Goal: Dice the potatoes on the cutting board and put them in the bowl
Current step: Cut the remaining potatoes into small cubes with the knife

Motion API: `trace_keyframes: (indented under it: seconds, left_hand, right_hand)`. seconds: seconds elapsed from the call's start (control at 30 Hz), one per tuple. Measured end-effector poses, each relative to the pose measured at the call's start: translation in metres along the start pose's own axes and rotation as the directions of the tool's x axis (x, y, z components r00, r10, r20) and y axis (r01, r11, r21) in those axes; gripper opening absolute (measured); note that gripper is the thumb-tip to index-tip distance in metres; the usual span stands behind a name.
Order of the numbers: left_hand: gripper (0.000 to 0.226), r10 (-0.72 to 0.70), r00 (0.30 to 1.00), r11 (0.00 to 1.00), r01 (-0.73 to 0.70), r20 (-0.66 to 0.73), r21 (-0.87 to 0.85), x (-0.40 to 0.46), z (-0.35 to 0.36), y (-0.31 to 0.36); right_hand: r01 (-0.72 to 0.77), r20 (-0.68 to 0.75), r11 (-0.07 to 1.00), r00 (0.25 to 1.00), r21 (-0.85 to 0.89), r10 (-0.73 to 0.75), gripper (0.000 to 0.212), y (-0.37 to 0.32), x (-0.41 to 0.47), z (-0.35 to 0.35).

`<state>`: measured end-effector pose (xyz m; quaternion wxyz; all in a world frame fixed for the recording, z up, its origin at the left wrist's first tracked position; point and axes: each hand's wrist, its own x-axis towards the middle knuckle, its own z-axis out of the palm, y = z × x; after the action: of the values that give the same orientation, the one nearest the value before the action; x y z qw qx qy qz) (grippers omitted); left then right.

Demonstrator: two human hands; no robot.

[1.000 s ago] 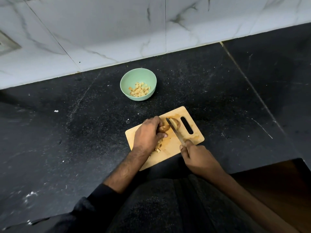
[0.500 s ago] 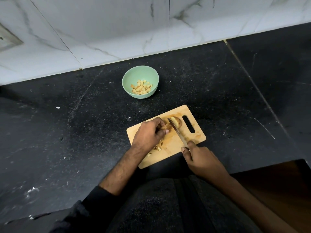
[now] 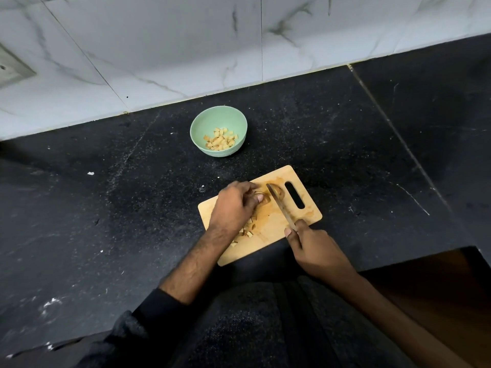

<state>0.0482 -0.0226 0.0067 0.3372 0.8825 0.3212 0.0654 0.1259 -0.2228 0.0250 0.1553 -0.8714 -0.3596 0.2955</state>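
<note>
A wooden cutting board [image 3: 276, 243] lies on the black counter. On it my left hand [image 3: 233, 205] grips a brown-skinned potato piece [image 3: 264, 199], which its fingers mostly hide. My right hand [image 3: 316, 251] grips the handle of a knife [image 3: 281, 205]. The blade lies across the potato, and a cut slice [image 3: 279, 191] shows just right of it. Several potato cubes [image 3: 247, 229] lie on the board beside my left wrist. Farther back stands a pale green bowl [image 3: 202, 123] holding several diced pieces [image 3: 220, 139].
A white marble wall [image 3: 239, 49] rises behind the black counter [image 3: 106, 208]. Small white crumbs [image 3: 90, 173] dot the counter on the left. The counter's front edge drops to a brown floor [image 3: 438, 293] at the lower right. My dark clothing fills the bottom.
The knife blade has shifted a little across the potato between frames. My left hand still holds the potato in the same place. The camera view has drifted slightly.
</note>
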Motion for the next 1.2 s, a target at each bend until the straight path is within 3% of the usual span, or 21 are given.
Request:
trace_keyframes:
  seconds: [0.13,0.37,0.57,0.9,1.1,1.2]
  left_hand:
    - [0.058,0.026,0.992,0.994,-0.039,0.127,0.106,-0.006,0.006,-0.001]
    - [0.036,0.040,0.999,0.992,-0.043,0.020,0.121,-0.008,0.011,-0.002]
    - [0.036,0.043,0.999,0.988,-0.044,0.010,0.146,-0.007,0.011,0.001]
    - [0.026,-0.027,0.999,0.955,0.038,-0.041,0.293,-0.015,0.012,0.018]
    - [0.037,0.073,0.997,0.923,-0.052,-0.040,0.381,-0.019,0.015,0.019]
    - [0.031,0.069,0.997,0.906,-0.048,-0.035,0.420,-0.018,0.017,0.021]
  right_hand:
    - [0.003,-0.009,1.000,1.000,-0.004,-0.003,0.027,-0.002,-0.001,0.001]
    - [0.027,0.000,0.981,1.000,-0.193,-0.027,0.031,-0.011,-0.002,0.001]
    - [0.051,0.013,0.970,0.999,-0.236,-0.049,0.029,-0.012,-0.001,0.000]
    - [0.033,-0.061,0.989,0.997,-0.143,-0.043,0.023,-0.015,-0.004,-0.004]
    - [0.020,-0.008,0.990,1.000,-0.139,-0.021,0.021,-0.015,-0.001,0.002]
    - [0.025,-0.008,0.990,1.000,-0.137,-0.026,0.020,-0.015,-0.002,0.001]
